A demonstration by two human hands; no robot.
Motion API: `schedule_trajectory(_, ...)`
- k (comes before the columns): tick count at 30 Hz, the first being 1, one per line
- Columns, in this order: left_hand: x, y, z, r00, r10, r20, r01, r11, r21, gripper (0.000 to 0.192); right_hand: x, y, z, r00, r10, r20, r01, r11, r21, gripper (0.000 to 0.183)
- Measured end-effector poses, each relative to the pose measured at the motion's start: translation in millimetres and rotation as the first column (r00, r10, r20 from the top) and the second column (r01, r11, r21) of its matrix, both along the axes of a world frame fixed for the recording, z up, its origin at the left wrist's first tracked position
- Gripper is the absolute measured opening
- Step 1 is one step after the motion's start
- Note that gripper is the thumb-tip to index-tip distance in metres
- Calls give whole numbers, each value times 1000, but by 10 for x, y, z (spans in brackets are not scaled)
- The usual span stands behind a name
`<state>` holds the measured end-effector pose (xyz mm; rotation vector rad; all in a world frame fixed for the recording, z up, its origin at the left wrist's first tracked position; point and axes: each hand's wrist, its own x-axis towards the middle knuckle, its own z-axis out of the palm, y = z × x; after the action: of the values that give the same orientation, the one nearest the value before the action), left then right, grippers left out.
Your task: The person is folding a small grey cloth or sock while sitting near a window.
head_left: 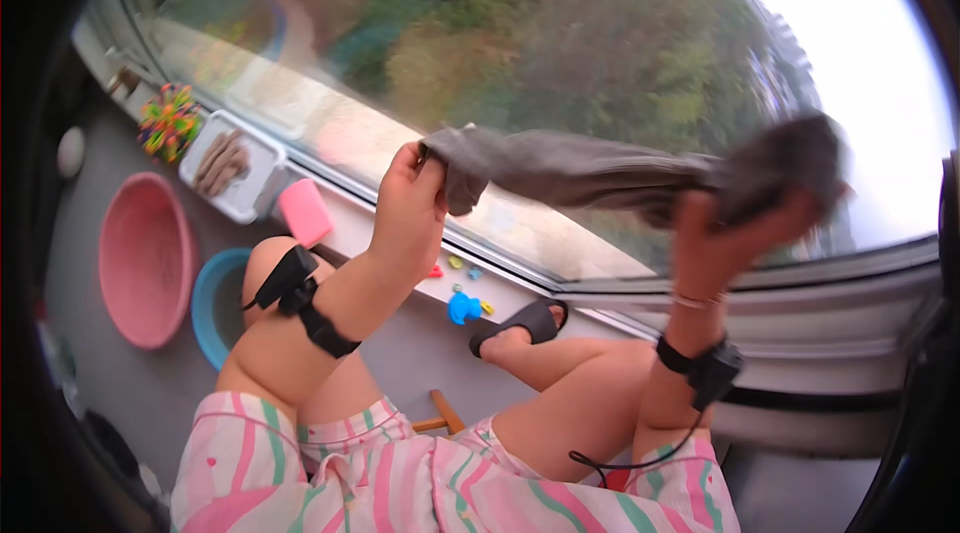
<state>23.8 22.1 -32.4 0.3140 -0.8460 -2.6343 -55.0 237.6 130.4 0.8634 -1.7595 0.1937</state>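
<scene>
A dark grey-brown cloth, perhaps a sock or small garment, stretches between my two hands in front of the window. My left hand pinches its left end between thumb and fingers. At the right, my right hand grips the bunched, blurred other end. Below and to the left, a white plastic container on the sill holds brownish rolled items, too unclear to name. A pink block, perhaps a sponge, lies beside the container.
A pink basin and a blue basin stand on the floor at left. Colourful artificial flowers sit by the container. Small toys, one a blue piece, lie on the sill near my slippered foot. A wooden stool leg shows between my legs.
</scene>
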Motion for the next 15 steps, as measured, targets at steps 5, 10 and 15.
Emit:
schedule_trajectory(5, 69, -108, -81, 996, -35, 79, 29, 997, 70, 13, -20, -369, -158, 996, -57, -76, 67, 989, 135, 68)
schedule_trajectory(10, 85, 52, -431, 895, -412, 172, 358, 892, 275, 31, 215, -665, -1205, 934, 4, 357, -270, 663, 698, 39)
schedule_trajectory(15, 61, 196, -584, 916, -363, 170, 294, 897, 330, 33, 239, -626, -1157, 908, -5, 419, -307, 671, 675, 35)
